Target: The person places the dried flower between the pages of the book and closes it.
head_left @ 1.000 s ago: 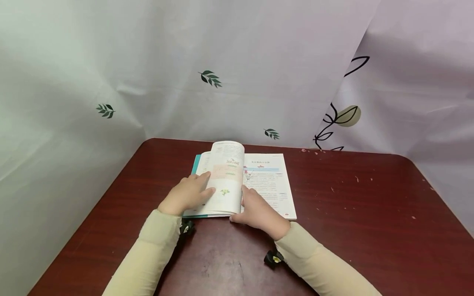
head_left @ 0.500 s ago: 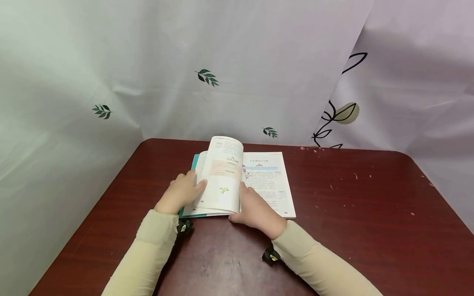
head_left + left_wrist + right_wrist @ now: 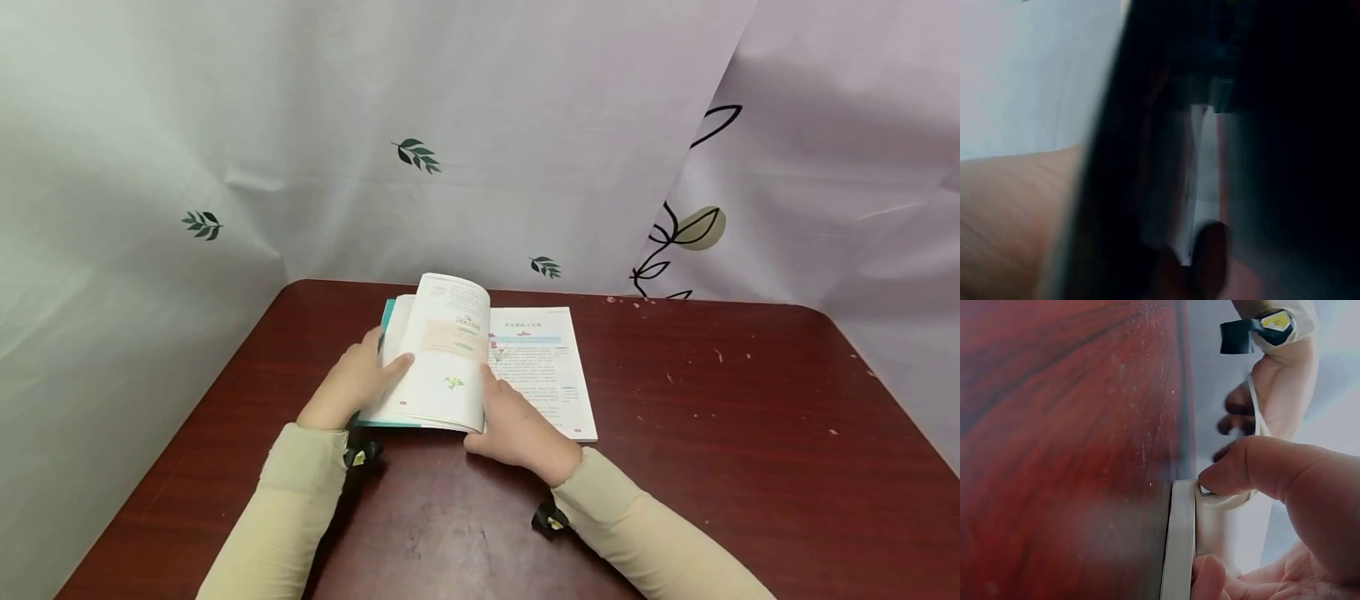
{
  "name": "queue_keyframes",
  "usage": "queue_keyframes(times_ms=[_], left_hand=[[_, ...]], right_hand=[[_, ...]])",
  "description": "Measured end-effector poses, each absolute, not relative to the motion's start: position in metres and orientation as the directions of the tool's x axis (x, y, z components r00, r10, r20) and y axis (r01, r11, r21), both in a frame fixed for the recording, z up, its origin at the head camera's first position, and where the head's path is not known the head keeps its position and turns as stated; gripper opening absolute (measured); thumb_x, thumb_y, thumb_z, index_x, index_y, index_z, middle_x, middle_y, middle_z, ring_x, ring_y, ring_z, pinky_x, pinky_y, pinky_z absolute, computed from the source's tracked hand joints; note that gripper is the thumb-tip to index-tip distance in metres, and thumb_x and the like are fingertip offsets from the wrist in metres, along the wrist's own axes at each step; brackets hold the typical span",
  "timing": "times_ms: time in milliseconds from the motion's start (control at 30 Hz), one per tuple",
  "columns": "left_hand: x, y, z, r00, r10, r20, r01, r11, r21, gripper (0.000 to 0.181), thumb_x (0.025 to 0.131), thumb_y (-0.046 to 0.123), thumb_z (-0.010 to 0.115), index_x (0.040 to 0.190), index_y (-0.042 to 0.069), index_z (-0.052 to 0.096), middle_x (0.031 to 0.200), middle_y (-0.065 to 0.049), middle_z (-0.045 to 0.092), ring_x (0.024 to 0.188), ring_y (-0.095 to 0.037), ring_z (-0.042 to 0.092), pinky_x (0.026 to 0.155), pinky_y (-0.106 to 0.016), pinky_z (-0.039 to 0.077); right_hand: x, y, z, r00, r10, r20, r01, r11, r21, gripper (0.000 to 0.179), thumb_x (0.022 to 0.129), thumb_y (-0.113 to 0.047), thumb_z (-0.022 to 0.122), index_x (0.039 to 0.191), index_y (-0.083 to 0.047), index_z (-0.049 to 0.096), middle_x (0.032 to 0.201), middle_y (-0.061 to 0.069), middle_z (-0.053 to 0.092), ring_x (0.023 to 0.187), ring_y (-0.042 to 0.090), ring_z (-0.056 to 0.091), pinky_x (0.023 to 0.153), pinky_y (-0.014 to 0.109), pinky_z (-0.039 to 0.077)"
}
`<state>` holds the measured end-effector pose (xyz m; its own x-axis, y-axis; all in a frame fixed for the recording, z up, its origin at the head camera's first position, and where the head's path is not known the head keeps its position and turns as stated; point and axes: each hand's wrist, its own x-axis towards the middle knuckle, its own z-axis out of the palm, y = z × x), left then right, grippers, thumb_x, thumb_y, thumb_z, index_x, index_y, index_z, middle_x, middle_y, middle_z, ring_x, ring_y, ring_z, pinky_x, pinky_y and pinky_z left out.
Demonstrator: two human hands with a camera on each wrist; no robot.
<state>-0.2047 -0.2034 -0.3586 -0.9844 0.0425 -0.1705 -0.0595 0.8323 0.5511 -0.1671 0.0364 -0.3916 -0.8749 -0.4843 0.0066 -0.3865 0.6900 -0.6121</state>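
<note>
An open book (image 3: 551, 362) lies on the table, its right-hand page flat and its left side raised, with a teal cover edge showing. Pages (image 3: 442, 379) with a peach box and a small flower print bulge up from the fold. My left hand (image 3: 351, 385) grips this left side, thumb over the pages; the right wrist view shows its fingers (image 3: 1235, 422) curled underneath. My right hand (image 3: 521, 429) holds the book at the fold, its thumb (image 3: 1229, 472) at the near end of the bent pages and its other fingers on the right half. The left wrist view is mostly dark.
The dark red wooden table (image 3: 712, 467) has rounded back corners and some pale scuffs. Behind it hangs a pale curtain (image 3: 337, 108) with leaf prints. A black strap (image 3: 550, 521) with a yellow mark sits at the right wrist.
My left hand has slid from the pages to the book's left edge and raised that side, cover included, with its fingers underneath. The right hand has stayed at the fold.
</note>
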Motion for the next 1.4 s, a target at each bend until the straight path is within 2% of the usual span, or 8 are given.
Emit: queue_keyframes(times_ms=[200,367,667,933,1067,1167,1267,1400], left_hand=[[-0.203,-0.205,-0.347,-0.99,0.099,-0.097,0.01,0.749,0.662,0.081,0.101,0.026,0.058,0.161,-0.001,0.011,0.157,-0.032,0.032,0.132,-0.042,0.046,0.106,-0.056,0.039],[-0.199,-0.2,-0.34,-0.99,0.119,-0.079,0.016,0.641,0.768,0.08,0.103,0.02,0.054,0.163,0.007,0.003,0.154,-0.031,0.035,0.121,-0.04,0.053,0.101,-0.053,0.042],[-0.192,-0.188,-0.337,-0.973,0.212,-0.089,-0.018,0.317,0.948,0.075,0.108,0.02,0.045,0.164,0.018,-0.003,0.145,-0.024,0.044,0.1,-0.025,0.068,0.084,-0.031,0.053],[-0.185,-0.177,-0.334,-0.965,0.263,-0.007,0.047,0.199,0.979,0.057,0.112,0.038,0.033,0.163,0.015,0.02,0.144,-0.021,0.049,0.11,-0.025,0.063,0.086,-0.035,0.054],[-0.183,-0.168,-0.337,-0.956,0.29,0.052,0.095,0.137,0.986,0.056,0.112,0.039,0.028,0.158,0.007,0.032,0.151,-0.021,0.046,0.119,-0.035,0.057,0.079,-0.037,0.058],[-0.182,-0.16,-0.341,-0.952,0.297,0.071,0.115,0.134,0.984,0.052,0.113,0.034,0.031,0.155,0.003,0.037,0.148,-0.023,0.048,0.122,-0.038,0.056,0.079,-0.035,0.057],[-0.181,-0.153,-0.347,-0.94,0.335,0.057,0.113,0.149,0.982,0.047,0.113,0.028,0.033,0.152,0.003,0.041,0.145,-0.023,0.051,0.121,-0.037,0.058,0.082,-0.036,0.057],[-0.18,-0.144,-0.355,-0.913,0.405,0.035,0.13,0.209,0.969,0.043,0.113,0.027,0.034,0.149,0.006,0.046,0.145,-0.019,0.052,0.119,-0.034,0.061,0.088,-0.041,0.056]], right_hand=[[-0.17,0.039,-0.392,-0.867,-0.498,0.002,-0.385,0.668,-0.637,0.105,0.075,-0.014,0.078,0.156,0.013,0.016,0.13,0.025,0.058,0.099,0.02,0.056,0.086,0.032,0.047],[-0.171,0.042,-0.392,-0.88,-0.473,-0.032,-0.33,0.658,-0.677,0.104,0.077,-0.019,0.08,0.157,0.007,0.02,0.128,0.023,0.05,0.097,0.022,0.055,0.085,0.033,0.048],[-0.177,0.046,-0.394,-0.88,-0.475,-0.022,-0.32,0.625,-0.712,0.109,0.078,-0.025,0.082,0.159,0.005,0.016,0.14,0.027,0.04,0.112,0.027,0.052,0.099,0.038,0.045],[-0.182,0.053,-0.393,-0.858,-0.512,-0.044,-0.308,0.581,-0.754,0.114,0.076,-0.031,0.081,0.162,-0.001,0.012,0.146,0.024,0.038,0.125,0.024,0.043,0.104,0.038,0.04],[-0.187,0.062,-0.389,-0.812,-0.574,-0.107,-0.249,0.507,-0.825,0.11,0.079,-0.024,0.076,0.163,-0.005,0.008,0.148,0.024,0.035,0.105,0.017,0.06,0.088,0.031,0.05],[-0.192,0.073,-0.385,-0.746,-0.643,-0.174,-0.139,0.406,-0.903,0.102,0.082,-0.011,0.067,0.163,-0.005,0.006,0.152,0.025,0.032,0.09,0.016,0.067,0.075,0.028,0.054],[-0.198,0.086,-0.378,-0.713,-0.677,-0.184,-0.052,0.312,-0.949,0.086,0.088,-0.004,0.059,0.162,-0.002,0.014,0.154,0.026,0.034,0.102,0.023,0.066,0.08,0.032,0.056],[-0.205,0.099,-0.364,-0.758,-0.636,-0.144,0.024,0.194,-0.981,0.058,0.105,-0.014,0.048,0.157,0.002,0.029,0.152,0.029,0.039,0.117,0.041,0.06,0.088,0.044,0.057]])
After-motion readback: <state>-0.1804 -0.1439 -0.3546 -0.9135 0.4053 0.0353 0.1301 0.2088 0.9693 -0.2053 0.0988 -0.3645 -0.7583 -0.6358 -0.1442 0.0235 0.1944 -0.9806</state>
